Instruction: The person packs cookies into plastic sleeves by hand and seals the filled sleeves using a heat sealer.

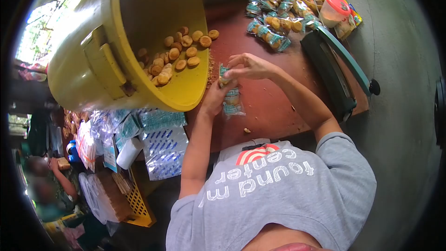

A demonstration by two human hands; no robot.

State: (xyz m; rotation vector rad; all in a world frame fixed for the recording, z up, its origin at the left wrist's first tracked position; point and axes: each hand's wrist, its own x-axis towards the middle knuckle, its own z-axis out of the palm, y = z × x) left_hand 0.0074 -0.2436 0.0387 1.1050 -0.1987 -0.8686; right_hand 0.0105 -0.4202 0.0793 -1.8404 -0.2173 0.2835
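Note:
My left hand (215,96) is closed round a clear printed packet (232,101) with round cookies inside, above the red table. Just above it, my right hand (250,66) is at the packet's upper end, its fingers bent; whether they grip the plastic is hard to make out. Loose round cookies (180,64) lie inside a large yellow tub (197,88) tipped on its side, beside my left hand. Filled cookie packets (272,37) are piled at the far side of the table.
A sealer with a long handle (332,74) stands on the right of the red table (278,107). Behind it is a red-lidded container (335,10). Printed plastic bags (165,151) and a yellow crate (141,204) are at lower left. Another person's arm (63,180) shows at far left.

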